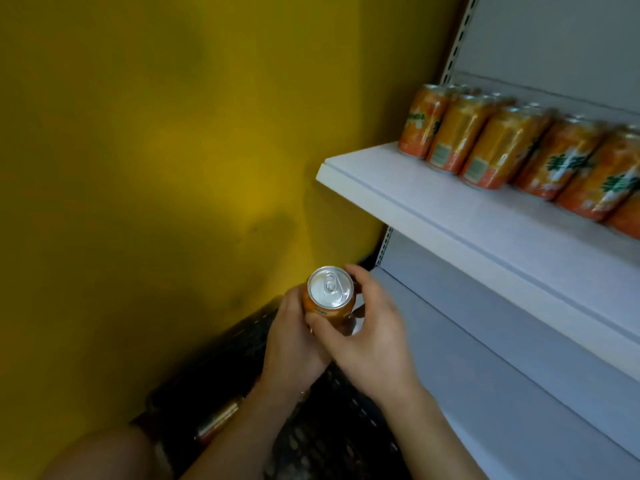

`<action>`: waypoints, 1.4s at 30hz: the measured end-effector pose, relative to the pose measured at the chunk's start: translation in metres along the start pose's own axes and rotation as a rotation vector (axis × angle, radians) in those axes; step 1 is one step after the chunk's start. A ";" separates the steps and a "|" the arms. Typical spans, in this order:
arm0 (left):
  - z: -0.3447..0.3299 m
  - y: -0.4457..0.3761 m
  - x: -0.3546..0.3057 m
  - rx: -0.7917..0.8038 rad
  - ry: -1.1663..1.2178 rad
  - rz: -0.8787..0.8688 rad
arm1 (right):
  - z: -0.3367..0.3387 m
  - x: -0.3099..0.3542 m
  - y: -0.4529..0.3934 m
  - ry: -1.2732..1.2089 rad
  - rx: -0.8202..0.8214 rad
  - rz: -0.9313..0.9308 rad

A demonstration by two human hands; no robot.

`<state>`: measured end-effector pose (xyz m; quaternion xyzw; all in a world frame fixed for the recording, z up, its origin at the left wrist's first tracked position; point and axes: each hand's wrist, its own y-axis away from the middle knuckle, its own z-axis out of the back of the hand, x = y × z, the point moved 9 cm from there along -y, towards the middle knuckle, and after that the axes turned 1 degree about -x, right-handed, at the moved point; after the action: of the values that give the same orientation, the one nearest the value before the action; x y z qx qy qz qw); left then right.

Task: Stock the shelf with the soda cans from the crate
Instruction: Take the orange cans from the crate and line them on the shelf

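— What's the person holding?

— An orange soda can, upright, silver top with its pull tab facing up. Both hands are on it: the left hand wraps it from the near-left side, and the right hand closes around it from the right, fingers curled over the far edge.

— And where is it, compared with the crate?

— Just above the dark perforated crate on the floor by the yellow wall. Another can lies on its side down inside, dim and hard to make out.

— The shelf?

— The white shelf is up to the right, well apart from the held can. A row of orange cans already stands along it, set back from the front edge, more behind them.
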<state>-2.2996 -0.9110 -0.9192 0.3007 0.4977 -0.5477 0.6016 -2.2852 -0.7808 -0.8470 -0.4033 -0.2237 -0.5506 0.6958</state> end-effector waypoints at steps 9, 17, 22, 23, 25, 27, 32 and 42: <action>-0.019 -0.032 -0.198 0.055 0.054 -0.397 | 0.162 0.081 -0.039 0.011 -0.279 0.113; -0.120 -0.063 -0.244 0.464 -0.302 -0.424 | 0.258 0.034 -0.082 0.144 -0.527 -0.037; -0.149 -0.075 -0.222 0.603 -0.903 -0.443 | 0.271 -0.012 -0.119 0.203 -0.569 -0.150; -0.150 -0.076 -0.222 0.637 -0.919 -0.435 | 0.272 -0.020 -0.125 0.209 -0.577 -0.171; -0.151 -0.076 -0.222 0.682 -0.957 -0.413 | 0.270 -0.032 -0.134 0.238 -0.583 -0.192; -0.150 -0.077 -0.222 0.716 -1.006 -0.380 | 0.268 -0.042 -0.139 0.267 -0.592 -0.192; -0.152 -0.084 -0.223 0.797 -1.058 -0.313 | 0.271 -0.062 -0.150 0.336 -0.611 -0.230; -0.154 -0.086 -0.220 0.788 -1.025 -0.319 | 0.265 -0.077 -0.158 0.366 -0.620 -0.233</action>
<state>-2.4026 -0.7109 -0.7495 0.1223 -0.0501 -0.8447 0.5187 -2.4218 -0.5326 -0.7034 -0.4616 0.0374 -0.7305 0.5018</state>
